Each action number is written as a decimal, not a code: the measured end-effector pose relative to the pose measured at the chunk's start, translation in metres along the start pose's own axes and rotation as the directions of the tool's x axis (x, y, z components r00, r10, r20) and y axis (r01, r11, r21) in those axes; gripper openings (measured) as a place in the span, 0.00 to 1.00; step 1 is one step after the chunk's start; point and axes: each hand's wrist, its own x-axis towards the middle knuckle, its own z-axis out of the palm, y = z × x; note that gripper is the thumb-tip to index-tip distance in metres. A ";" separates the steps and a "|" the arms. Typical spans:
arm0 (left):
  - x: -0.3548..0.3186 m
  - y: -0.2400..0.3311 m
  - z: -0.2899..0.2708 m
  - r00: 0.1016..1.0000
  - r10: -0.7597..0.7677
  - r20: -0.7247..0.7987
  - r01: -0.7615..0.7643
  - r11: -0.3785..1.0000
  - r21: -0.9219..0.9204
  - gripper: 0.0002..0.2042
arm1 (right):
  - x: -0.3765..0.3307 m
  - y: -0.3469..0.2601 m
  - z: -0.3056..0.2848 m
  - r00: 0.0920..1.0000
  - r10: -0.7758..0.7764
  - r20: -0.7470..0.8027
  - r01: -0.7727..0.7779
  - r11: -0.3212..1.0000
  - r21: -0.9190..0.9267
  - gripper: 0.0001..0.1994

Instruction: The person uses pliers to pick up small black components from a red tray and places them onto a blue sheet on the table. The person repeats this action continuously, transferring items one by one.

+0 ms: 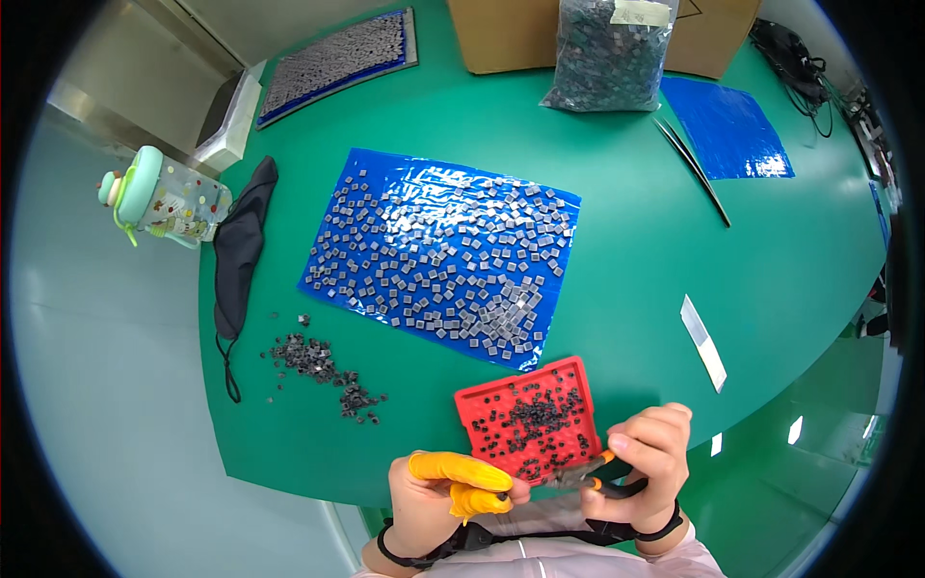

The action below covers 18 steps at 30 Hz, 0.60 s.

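Observation:
My left hand [424, 496], with yellow finger cots [461, 470] on two fingers, pinches a small dark piece [502, 496] near the table's front edge. My right hand [655, 462] is closed round a pair of pliers [621, 486] with black and orange handles. The jaws point left toward the pinched piece; whether they touch it, I cannot tell. Just beyond both hands lies a red tray [466, 403] holding many small black pieces [540, 416]. Farther off, a blue sheet [371, 166] is covered with small grey square pieces [506, 308].
Dark bits [308, 356] lie heaped on the green table [289, 443] at left. Beyond them are a black mask [241, 246] and a bottle [188, 200]. Tweezers [696, 173] and a white-handled blade [705, 345] lie right. A filled clear bag [612, 58] stands before a cardboard box [501, 39].

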 end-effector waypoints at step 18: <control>0.008 0.087 -0.047 0.871 0.459 0.176 -0.276 0.159 0.948 0.14 | 0.012 -0.003 -0.014 0.983 0.160 0.086 -0.138 0.966 -0.218 0.23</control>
